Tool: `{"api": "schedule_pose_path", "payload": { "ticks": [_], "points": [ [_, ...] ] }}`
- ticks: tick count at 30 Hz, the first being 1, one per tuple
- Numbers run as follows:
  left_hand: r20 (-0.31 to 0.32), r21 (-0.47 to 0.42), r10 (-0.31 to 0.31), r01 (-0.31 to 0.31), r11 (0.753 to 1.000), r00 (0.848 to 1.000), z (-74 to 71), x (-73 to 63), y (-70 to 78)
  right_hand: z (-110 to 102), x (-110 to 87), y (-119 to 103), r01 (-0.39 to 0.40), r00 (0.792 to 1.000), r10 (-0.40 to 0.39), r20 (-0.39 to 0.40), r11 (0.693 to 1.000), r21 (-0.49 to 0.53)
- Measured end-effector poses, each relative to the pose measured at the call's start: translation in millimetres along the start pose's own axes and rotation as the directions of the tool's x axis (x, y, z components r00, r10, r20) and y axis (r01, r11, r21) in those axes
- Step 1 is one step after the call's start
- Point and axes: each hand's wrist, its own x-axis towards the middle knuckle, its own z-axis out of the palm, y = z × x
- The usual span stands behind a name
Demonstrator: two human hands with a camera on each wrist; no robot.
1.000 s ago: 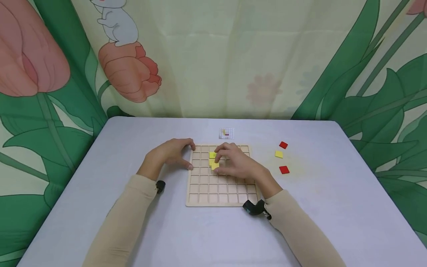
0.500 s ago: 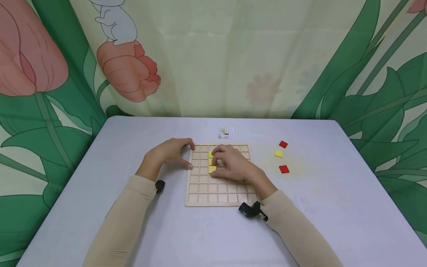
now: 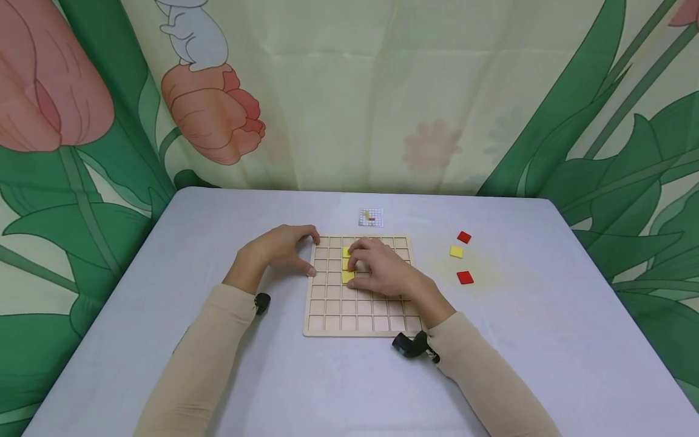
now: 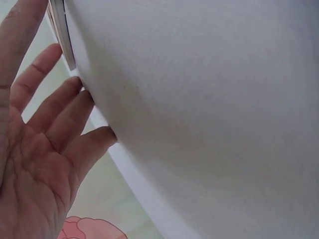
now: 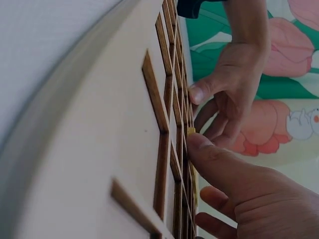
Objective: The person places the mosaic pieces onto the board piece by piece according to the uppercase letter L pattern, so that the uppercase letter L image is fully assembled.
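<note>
At a white table (image 3: 546, 334); touches edge of grid board (image 3: 333, 308) with left hand (image 3: 275, 247) spread; now has lowest yellow tile (image 3: 347, 277), lately askew, seated in line below two others (image 3: 345, 264), seemingly pinched in right hand (image 3: 384, 267); leaves loose tiles (image 3: 465, 277) at right.

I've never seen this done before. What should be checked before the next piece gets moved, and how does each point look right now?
1. Board steadied: ok; the left hand touches its left edge.
2. Yellow tiles on the board lined up: ok; three show in one column.
3. Lowest yellow tile fully seated: cannot tell; the right hand partly hides it.
4. Right hand clear of the placed tiles: not ok; its thumb is at the lowest one.
5. Loose tiles uncovered: ok; the far red tile, near red tile and loose yellow tile lie right of the board.
6. Pattern card uncovered: ok; it lies beyond the board.
</note>
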Motion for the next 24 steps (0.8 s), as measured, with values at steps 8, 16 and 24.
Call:
{"api": "schedule_pose_path", "payload": {
  "ticks": [8, 16, 24],
  "points": [
    [0.003, 0.007, -0.001, 0.001, 1.000, 1.000, 0.9, 2.4, 1.0, -7, -3.9, 6, 0.015, 1.000, -0.015, -0.001, 0.997, 0.070],
    [0.004, 0.008, 0.010, -0.010, 1.000, 1.000, 0.6, 1.7, 1.6, -3, -2.1, 6, 0.035, 0.999, -0.035, 0.005, 0.999, 0.029],
    [0.005, 0.012, -0.008, 0.008, 1.000, 1.000, -0.5, 0.8, -0.9, -19, -7.4, 8, -0.006, 1.000, 0.006, -0.002, 0.998, 0.066]
  ]
}}
